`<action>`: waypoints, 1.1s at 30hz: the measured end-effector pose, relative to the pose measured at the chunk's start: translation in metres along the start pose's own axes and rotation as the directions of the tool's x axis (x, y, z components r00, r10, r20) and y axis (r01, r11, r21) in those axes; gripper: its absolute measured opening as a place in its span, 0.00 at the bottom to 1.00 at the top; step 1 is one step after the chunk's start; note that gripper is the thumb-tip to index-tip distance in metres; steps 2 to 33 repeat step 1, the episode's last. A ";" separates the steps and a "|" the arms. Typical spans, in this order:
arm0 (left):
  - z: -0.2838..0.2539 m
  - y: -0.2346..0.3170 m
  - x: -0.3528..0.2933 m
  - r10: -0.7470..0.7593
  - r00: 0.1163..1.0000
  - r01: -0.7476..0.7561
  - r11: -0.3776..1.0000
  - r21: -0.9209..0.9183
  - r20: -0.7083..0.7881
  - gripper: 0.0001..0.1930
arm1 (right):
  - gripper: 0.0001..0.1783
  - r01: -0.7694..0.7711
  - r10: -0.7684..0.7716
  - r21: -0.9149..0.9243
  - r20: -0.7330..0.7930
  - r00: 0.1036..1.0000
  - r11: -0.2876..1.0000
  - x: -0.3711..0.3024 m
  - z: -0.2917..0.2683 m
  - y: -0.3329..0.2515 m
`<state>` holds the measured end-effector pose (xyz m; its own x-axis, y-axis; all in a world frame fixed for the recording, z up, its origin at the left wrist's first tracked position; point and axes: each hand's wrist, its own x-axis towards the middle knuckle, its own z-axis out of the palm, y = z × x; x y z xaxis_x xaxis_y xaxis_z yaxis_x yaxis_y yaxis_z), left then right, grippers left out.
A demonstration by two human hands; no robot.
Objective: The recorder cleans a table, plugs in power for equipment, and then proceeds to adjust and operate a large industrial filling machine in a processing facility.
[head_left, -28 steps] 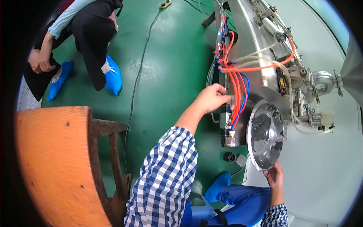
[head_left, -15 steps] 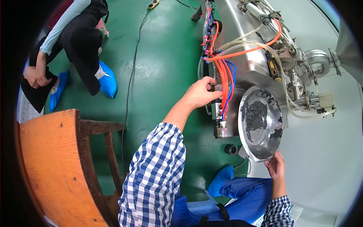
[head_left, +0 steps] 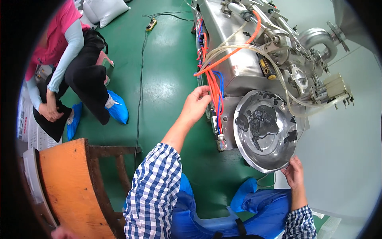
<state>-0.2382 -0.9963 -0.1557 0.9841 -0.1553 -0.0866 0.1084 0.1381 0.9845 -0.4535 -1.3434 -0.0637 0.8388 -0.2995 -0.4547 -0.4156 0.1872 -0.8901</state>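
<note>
My right hand grips the near rim of a shiny metal basin, thumb at the edge and fingers beneath. Dark grey, paste-like material is smeared in its middle and up its sides. The basin tilts toward me below the end of a stainless steel machine. To its left, my left hand is at the bundle of orange and blue air tubes, thumb and curled fingers close together beside them. Whatever lies between those fingertips is hidden.
A wooden chair stands at my left. Beyond it sits a person in blue shoe covers, hands together. A black cable runs over the green floor to a power strip. A blurred hand shows at the lower left.
The view has shifted, and the basin shows more of its inside now. My left hand has drawn its thumb and fingers closer together by the tubes. My right hand keeps the rim.
</note>
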 end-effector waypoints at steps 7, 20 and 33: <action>0.000 0.003 0.002 -0.001 1.000 0.001 1.000 0.022 0.011 0.22 | 0.12 -0.005 0.005 -0.012 0.015 1.000 1.000 0.002 -0.008 0.002; 0.000 0.003 0.002 -0.001 1.000 0.001 1.000 0.022 0.011 0.22 | 0.12 -0.005 0.005 -0.012 0.015 1.000 1.000 0.002 -0.008 0.002; 0.000 0.003 0.002 -0.001 1.000 0.001 1.000 0.022 0.011 0.22 | 0.12 -0.005 0.005 -0.012 0.015 1.000 1.000 0.002 -0.008 0.002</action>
